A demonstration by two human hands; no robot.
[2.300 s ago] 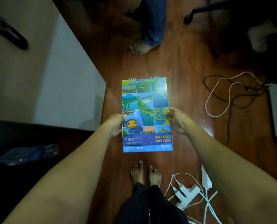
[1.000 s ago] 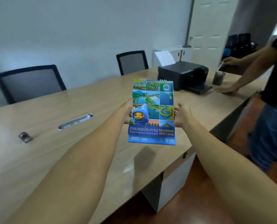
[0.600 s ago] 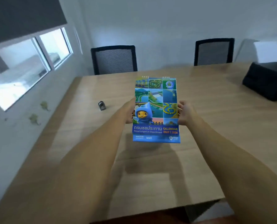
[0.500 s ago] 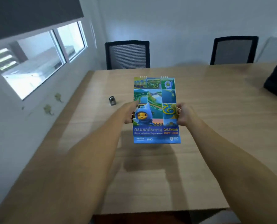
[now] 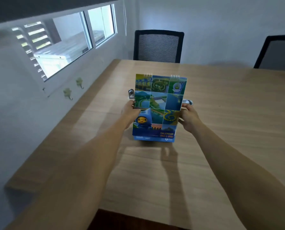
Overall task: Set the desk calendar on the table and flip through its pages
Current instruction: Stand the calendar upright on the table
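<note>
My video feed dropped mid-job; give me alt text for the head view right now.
Both hands, left and right, hold an upright calendar by its side edges, its bottom edge at or just above the wooden table, cover facing the camera. Two chairs stand at the far side, a window to the left.

Head camera looks forward and down over the table.

Both bare forearms extended forward. Left hand and right hand level, palms facing inward, fingers curled in a grip.
</note>
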